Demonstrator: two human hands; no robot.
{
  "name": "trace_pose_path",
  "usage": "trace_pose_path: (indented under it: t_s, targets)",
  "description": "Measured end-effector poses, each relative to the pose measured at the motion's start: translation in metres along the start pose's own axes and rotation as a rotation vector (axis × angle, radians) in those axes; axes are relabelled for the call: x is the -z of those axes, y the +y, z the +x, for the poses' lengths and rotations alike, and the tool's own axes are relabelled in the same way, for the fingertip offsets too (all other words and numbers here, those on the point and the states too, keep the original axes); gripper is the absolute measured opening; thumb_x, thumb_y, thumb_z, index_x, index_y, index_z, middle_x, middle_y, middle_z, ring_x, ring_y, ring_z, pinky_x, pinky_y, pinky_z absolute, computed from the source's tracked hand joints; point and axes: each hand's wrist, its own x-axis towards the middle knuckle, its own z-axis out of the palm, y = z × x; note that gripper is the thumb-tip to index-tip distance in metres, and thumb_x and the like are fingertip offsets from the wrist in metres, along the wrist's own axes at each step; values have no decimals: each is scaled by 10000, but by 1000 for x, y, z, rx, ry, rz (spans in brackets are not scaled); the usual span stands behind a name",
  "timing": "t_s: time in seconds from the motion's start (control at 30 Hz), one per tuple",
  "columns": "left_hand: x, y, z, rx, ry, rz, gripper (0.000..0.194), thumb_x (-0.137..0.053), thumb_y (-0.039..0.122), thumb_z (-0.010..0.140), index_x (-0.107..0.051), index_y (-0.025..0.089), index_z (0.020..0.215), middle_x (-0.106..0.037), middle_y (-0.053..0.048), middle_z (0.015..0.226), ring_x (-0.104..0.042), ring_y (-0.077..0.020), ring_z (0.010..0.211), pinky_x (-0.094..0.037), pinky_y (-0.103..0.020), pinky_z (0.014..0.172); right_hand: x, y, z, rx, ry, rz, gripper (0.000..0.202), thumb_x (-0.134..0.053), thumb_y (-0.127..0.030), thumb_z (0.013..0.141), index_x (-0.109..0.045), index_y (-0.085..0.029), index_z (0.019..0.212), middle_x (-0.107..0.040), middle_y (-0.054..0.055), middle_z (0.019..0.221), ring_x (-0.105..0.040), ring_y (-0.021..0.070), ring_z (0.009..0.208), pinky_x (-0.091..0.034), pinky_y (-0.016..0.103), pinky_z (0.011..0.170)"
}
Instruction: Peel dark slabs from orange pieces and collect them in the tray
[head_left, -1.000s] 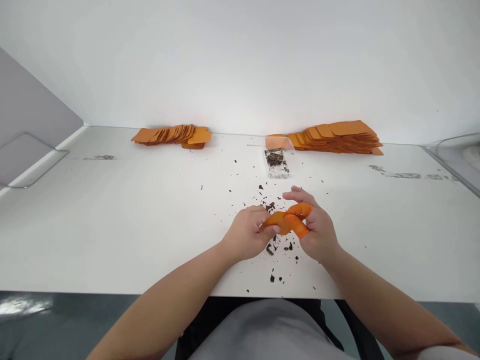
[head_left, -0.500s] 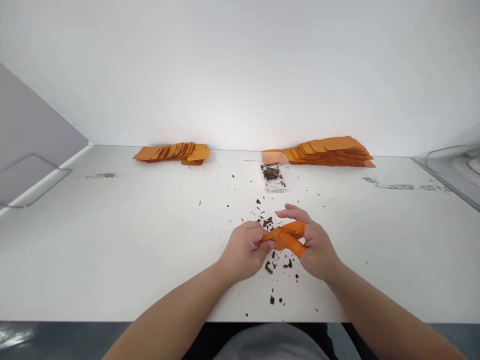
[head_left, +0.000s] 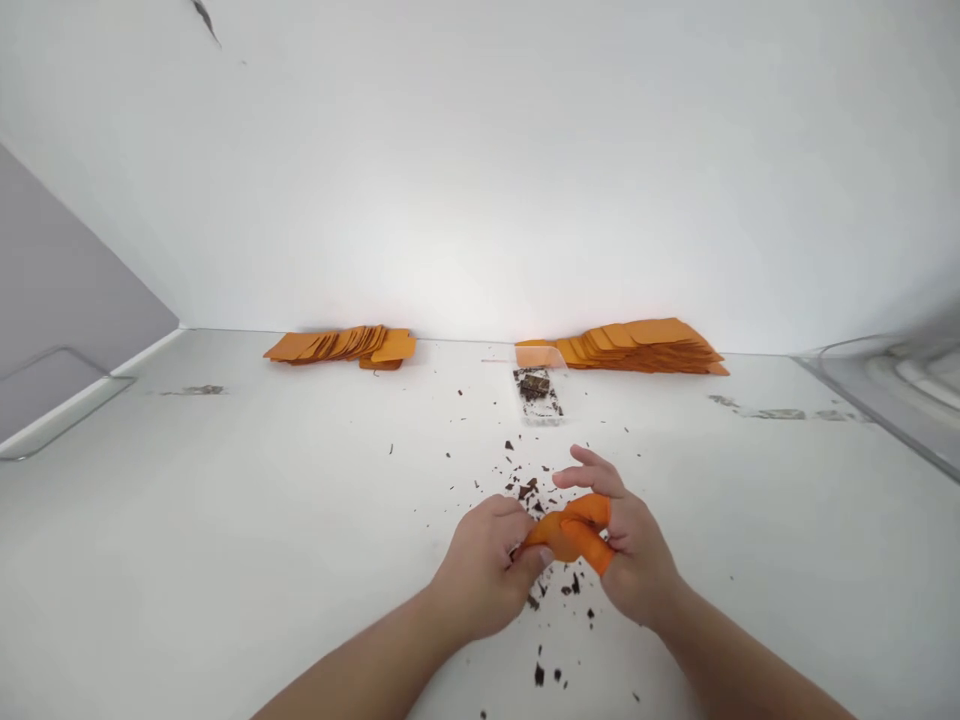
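My left hand [head_left: 484,568] is closed, pinching the left end of a small orange envelope [head_left: 553,535] between thumb and fingers. On the other side, my right hand [head_left: 639,555] grips the same envelope with thumb and index finger, which wear orange finger cots [head_left: 591,546]; its other fingers stretch out above. The envelope is bent between the hands, and its inside is hidden. Dark brown flakes [head_left: 528,490] lie scattered on the table around and below the hands.
Behind the hands stands a clear plastic tray [head_left: 541,421] with dark brown pieces [head_left: 535,386] in it. Fanned orange envelopes lie along the back wall in a left stack [head_left: 330,346] and a larger right stack [head_left: 637,345]. A wire frame [head_left: 124,385] is at the left edge.
The whole view has tipped upward, so everything sits lower in the picture. Both hands keep their hold on the orange envelope, with hardly any movement between them.
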Motion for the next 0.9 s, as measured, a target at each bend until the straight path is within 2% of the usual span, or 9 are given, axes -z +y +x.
trace_pose_path:
  t_s: [0.1, 0.2, 0.3, 0.37, 0.53, 0.7, 0.9]
  targets:
    - [2, 2, 1, 15, 36, -8, 224, -475, 183, 852, -512, 171, 631, -520, -23, 663, -499, -166, 664, -383, -278, 600, -4, 0, 0, -39, 69, 67, 127, -572, -204, 875, -681, -254, 832, -642, 68, 1135, -488, 301, 1275, -511, 502, 972]
    - [3, 1, 2, 80, 72, -31, 245, -447, 226, 883, -524, 177, 655, -512, -22, 668, -497, -172, 662, -385, -283, 602, -10, 0, -1, -240, 103, 216, 115, -620, -318, 872, -685, -259, 947, -619, 89, 1174, -552, 299, 1184, -524, 489, 927]
    - [3, -1, 1, 127, 105, -68, 279, -434, 283, 908, -537, 182, 669, -505, -19, 674, -489, -172, 654, -393, -286, 607, -15, -3, 1, -490, 27, 467, 251, -636, -436, 870, -658, -241, 1027, -633, 92, 1081, -617, 247, 963, -535, 447, 847]
    - [1, -3, 1, 134, 127, -86, 320, -423, 336, 926, -545, 182, 673, -504, -20, 675, -486, -170, 646, -400, -287, 611, -17, -5, 2, -581, -48, 618, 285, -636, -472, 869, -644, -222, 1005, -642, 70, 959, -606, 217, 859, -526, 418, 807]
    - [1, -3, 1, 131, 175, -115, 379, -431, 430, 937, -576, 190, 682, -541, -24, 673, -501, -170, 643, -428, -278, 613, -27, -5, -1, -601, -96, 701, 296, -701, -499, 810, -656, -208, 832, -612, 27, 828, -579, 201, 804, -507, 374, 776]
    - [3, 0, 3, 167, 145, -146, 346, -464, 414, 919, -575, 191, 679, -572, -25, 702, -524, -171, 658, -451, -280, 626, -31, -6, -3, -637, -86, 700, 307, -726, -510, 779, -681, -211, 835, -640, 34, 859, -595, 216, 829, -509, 382, 786]
    - [3, 1, 2, 174, 104, -138, 316, -459, 381, 909, -537, 191, 669, -557, -21, 712, -530, -174, 684, -441, -283, 650, -30, -4, -1, -655, -49, 763, 263, -766, -454, 752, -687, -206, 793, -642, 20, 802, -589, 201, 786, -502, 369, 771]
